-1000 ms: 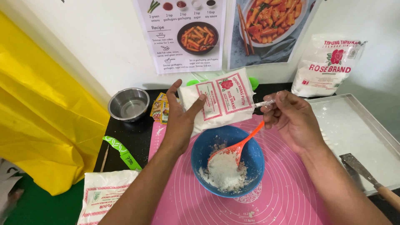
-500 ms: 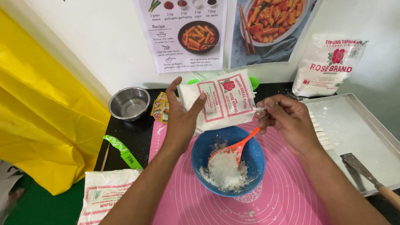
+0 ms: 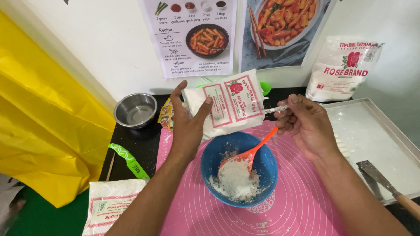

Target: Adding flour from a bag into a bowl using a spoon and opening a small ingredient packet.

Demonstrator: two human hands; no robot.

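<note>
Orange spoon (image 3: 247, 155) resting in blue bowl (image 3: 239, 168) of flour, as before. Left hand (image 3: 187, 122) now clamped on flour bag (image 3: 227, 105), raised closer above bowl; right hand (image 3: 306, 122) pinching its corner, pouring likely.

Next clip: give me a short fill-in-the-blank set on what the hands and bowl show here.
1. The left hand holds a white flour bag above the ____ bowl.
2. The spoon resting in the bowl is ____.
3. The bowl stands on a ____ mat.
4. The right hand pinches the bag's ____ edge.

Missing words: blue; orange; pink; right
</note>
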